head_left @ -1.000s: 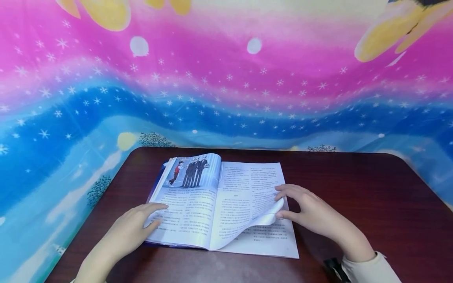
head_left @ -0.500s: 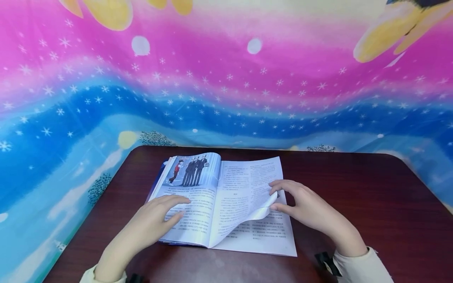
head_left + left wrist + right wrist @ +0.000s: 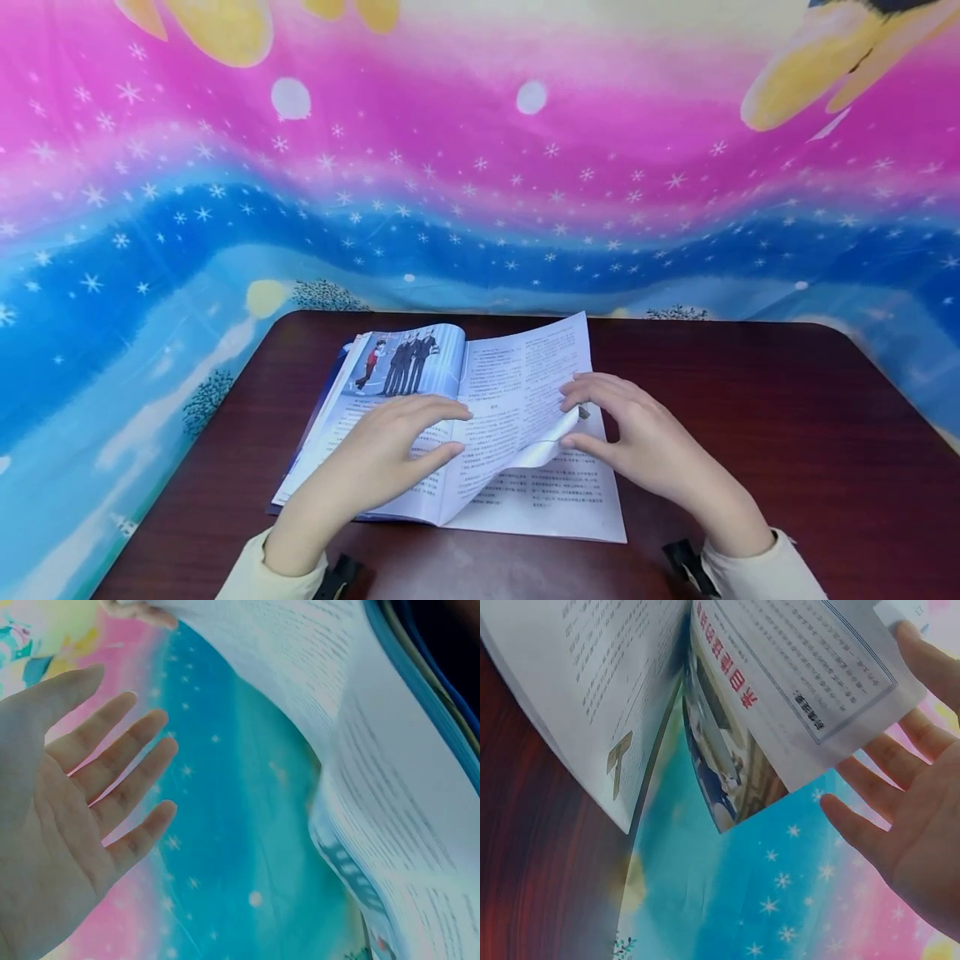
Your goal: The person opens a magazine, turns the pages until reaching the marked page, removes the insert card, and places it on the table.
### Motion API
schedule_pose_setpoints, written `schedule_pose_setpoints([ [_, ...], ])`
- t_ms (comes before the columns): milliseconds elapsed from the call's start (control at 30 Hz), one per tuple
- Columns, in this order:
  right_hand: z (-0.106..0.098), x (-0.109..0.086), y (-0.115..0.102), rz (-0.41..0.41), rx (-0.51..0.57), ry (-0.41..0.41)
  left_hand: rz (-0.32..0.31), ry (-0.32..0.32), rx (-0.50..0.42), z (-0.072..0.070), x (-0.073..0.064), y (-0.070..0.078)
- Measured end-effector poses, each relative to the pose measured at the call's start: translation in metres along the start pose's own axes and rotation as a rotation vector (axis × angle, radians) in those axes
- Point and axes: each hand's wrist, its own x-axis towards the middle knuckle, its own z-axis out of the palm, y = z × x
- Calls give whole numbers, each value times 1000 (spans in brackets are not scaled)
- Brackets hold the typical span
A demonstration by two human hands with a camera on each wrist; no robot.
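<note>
While the right hand (image 3: pixel 630 429) pinches a curling page (image 3: pixel 498 392), the left hand (image 3: pixel 382 442) hovers free, relaxed, above the open magazine (image 3: pixel 570 512), dark tabletop (image 3: pixel 750 400) beneath.

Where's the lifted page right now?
In the head view, the lifted page is over the right side of the open magazine, its outer edge pinched by the right hand.

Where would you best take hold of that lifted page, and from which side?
Probably the page is best pinched at its outer edge, coming from the person's right, thumb on one face and fingers on the other. That edge curls up clear of the page beneath, while the opposite side is held at the fold. The right hand pinches it there.
</note>
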Motion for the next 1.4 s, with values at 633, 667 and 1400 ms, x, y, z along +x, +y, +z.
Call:
schedule_pose_setpoints([
  [633,2,1,-11,-89,-66,101,311,132,-22,20,12,34],
  [667,1,1,-11,-94,-68,103,320,140,-13,22,12,35],
  [1400,1,2,-19,-150,-75,136,417,222,50,35,11,43],
])
